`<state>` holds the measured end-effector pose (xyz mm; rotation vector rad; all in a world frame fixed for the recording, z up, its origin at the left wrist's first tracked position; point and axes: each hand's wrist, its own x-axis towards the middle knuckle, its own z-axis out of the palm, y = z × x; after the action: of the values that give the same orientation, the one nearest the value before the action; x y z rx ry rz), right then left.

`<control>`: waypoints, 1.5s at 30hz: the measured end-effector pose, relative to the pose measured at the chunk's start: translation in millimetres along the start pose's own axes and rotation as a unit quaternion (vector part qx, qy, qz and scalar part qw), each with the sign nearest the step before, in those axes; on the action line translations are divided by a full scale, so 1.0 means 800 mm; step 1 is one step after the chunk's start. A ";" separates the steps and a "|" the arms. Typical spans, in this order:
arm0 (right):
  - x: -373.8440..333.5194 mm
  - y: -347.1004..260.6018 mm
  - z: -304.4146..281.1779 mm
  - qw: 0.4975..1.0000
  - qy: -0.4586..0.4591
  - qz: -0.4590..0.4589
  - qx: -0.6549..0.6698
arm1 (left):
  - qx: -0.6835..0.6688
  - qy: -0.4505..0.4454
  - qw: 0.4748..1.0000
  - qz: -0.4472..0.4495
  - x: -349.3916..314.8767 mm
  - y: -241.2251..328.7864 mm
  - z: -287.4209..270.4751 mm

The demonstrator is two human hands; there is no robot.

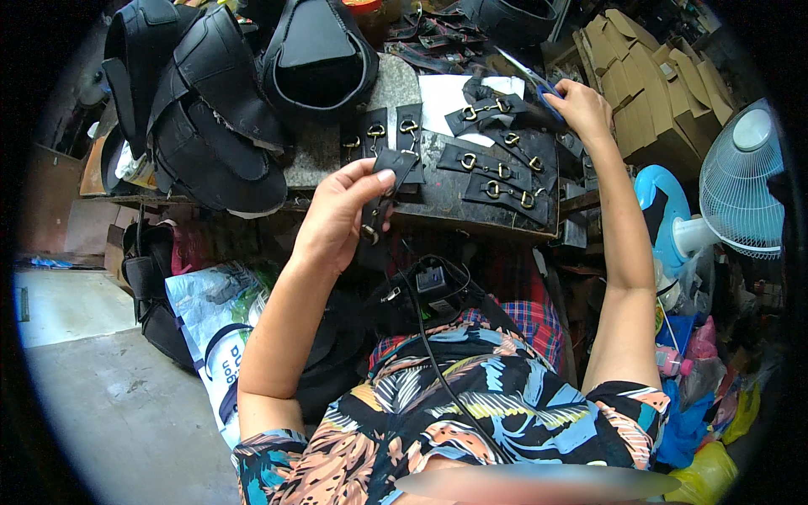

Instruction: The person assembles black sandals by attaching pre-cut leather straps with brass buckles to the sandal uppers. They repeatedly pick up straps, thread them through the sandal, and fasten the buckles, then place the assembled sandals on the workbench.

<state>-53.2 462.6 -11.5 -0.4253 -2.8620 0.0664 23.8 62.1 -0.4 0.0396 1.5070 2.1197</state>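
Over the front edge of the workbench, my left hand (335, 210) pinches a black leather strap (394, 165) fitted with gold-coloured metal hardware. The strap hangs partly behind my fingers. Off to the right, my right hand (582, 109) is closed round the blue handles of a pair of scissors (530, 76), whose blades point away to the upper left. Between my hands several similar black straps with gold bit-shaped buckles (481, 163) lie on the dark bench top (438, 195). A few more straps (375, 126) lie just beyond my left hand, beside a white sheet (435, 93).
Black shoe uppers (215, 109) are piled on the bench's left, with another black upper (320, 67) behind. Cardboard boxes (656, 93) stand at far right, near a blue and white fan (741, 185). Plastic bags (694, 429) heap below it. A dark cable (425, 328) runs down my front.
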 end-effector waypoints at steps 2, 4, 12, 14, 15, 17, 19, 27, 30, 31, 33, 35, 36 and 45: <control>0.023 0.003 0.013 0.999 0.009 -0.024 -0.030 | 0.094 0.028 0.994 0.044 -0.004 0.000 0.003; 0.044 0.005 0.028 0.999 0.014 -0.031 -0.036 | 0.166 0.038 0.982 0.081 -0.004 0.001 0.003; 0.056 -0.001 0.040 0.986 0.054 -0.153 0.042 | 0.038 0.065 0.997 0.033 -0.002 0.005 -0.022; 0.032 -0.026 0.021 0.973 0.118 -0.186 0.063 | -0.037 0.051 0.998 0.014 0.002 0.006 -0.026; 0.016 -0.046 0.012 0.966 0.102 -0.201 0.126 | -0.055 0.028 0.998 0.021 0.003 0.003 -0.025; -0.033 -0.091 -0.001 0.910 -0.012 -0.249 0.331 | -0.075 0.012 0.997 0.029 0.009 -0.005 -0.016; -0.090 -0.135 -0.010 0.773 -0.194 -0.254 0.548 | -0.083 0.008 0.996 0.027 0.013 -0.012 -0.005; -0.203 -0.192 -0.005 0.643 -0.304 -0.139 0.689 | 0.010 -0.013 0.999 0.035 0.007 -0.015 0.020; -0.185 -0.166 -0.003 0.680 -0.283 -0.082 0.672 | 0.225 0.043 0.950 0.211 0.017 -0.011 0.001; -0.173 -0.156 -0.004 0.719 -0.247 -0.072 0.646 | 0.308 0.081 0.900 0.299 0.024 -0.009 -0.011; -0.163 -0.133 -0.007 0.681 -0.185 -0.038 0.708 | 0.381 0.149 0.835 0.367 0.038 -0.008 -0.038; -0.149 -0.113 -0.012 0.686 -0.220 0.063 0.691 | 0.422 0.184 0.806 0.373 0.060 -0.007 -0.065; -0.147 -0.110 -0.010 0.681 -0.221 0.044 0.697 | 0.446 0.190 0.788 0.379 0.068 -0.010 -0.075; -0.126 -0.128 0.012 0.709 -0.216 0.016 0.671 | 0.493 0.255 0.717 0.422 0.106 -0.037 -0.108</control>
<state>8.8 335.2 -36.5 -0.0988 -2.2532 2.2650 -64.7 30.9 -82.2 0.6916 3.3069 1.5758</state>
